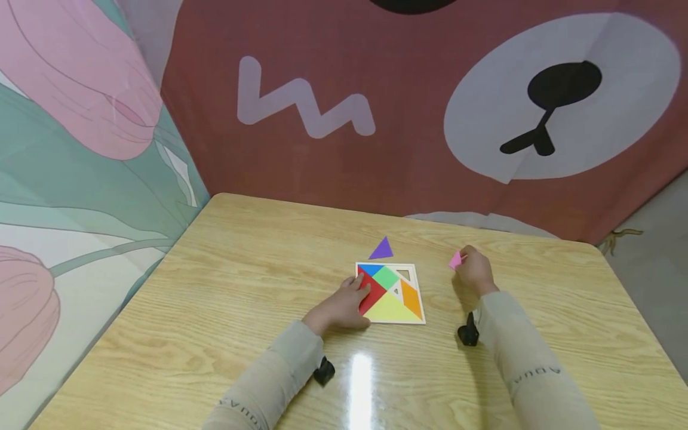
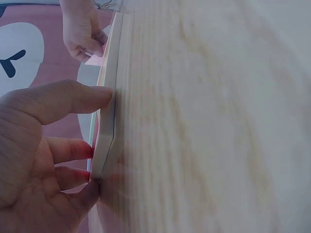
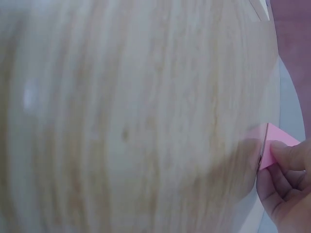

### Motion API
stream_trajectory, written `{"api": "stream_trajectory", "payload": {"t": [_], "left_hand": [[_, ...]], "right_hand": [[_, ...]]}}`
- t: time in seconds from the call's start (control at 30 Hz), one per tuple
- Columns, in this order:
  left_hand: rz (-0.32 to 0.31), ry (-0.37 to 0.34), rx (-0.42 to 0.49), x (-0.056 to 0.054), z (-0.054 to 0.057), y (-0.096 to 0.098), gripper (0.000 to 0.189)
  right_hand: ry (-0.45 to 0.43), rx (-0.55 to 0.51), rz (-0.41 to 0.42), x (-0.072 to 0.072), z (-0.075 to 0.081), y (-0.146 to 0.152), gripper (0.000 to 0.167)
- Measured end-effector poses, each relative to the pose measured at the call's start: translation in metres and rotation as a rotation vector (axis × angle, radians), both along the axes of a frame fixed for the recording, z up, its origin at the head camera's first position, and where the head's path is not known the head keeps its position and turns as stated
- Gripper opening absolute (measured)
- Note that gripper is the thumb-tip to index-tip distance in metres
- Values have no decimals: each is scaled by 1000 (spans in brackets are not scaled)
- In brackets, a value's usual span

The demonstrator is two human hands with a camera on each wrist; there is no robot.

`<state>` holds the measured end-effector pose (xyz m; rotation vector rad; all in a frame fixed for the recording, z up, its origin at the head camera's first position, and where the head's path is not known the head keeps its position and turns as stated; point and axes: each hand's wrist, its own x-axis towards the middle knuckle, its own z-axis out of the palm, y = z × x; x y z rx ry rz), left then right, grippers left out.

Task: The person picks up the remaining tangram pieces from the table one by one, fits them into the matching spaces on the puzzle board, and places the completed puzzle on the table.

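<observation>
A white-framed tangram board (image 1: 412, 273) lies on the table, holding red (image 1: 374, 295), yellow (image 1: 394, 307), blue (image 1: 371, 269), green (image 1: 386, 278) and orange (image 1: 411, 300) pieces. Two white triangular recesses on its right side each show a small cutout. My left hand (image 1: 341, 307) grips the board's near left corner, its thumb against the near edge and fingertips on the red piece. Off to the right of the board, my right hand (image 1: 475, 272) pinches a pink triangle (image 3: 279, 136) between thumb and fingers. Beyond the board's far edge lies a purple triangle (image 1: 381, 249).
The wooden table (image 1: 258, 263) spreads around the board and shines with a light reflection in front. Behind it hangs a red-brown cloth (image 1: 322, 167) with a cartoon animal face. A flowered cloth (image 1: 97, 179) stands along the left.
</observation>
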<state>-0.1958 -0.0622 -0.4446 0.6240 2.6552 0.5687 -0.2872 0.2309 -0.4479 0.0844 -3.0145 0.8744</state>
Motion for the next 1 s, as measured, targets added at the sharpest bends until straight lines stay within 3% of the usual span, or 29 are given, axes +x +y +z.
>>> {"api": "stream_trajectory", "payload": {"t": [0.3,0.67,1.0], "left_hand": [[-6,5,16,0,-3,-1,73],[-11,13,17,0,0,-1,73],[-2,4,6,1,0,0,73]], "right_hand": [[53,-79,-17,6,-5,-1,41],[79,-171,-46,9,-5,-7,37],[18,-251,-85,15,-6,-19,37]]}}
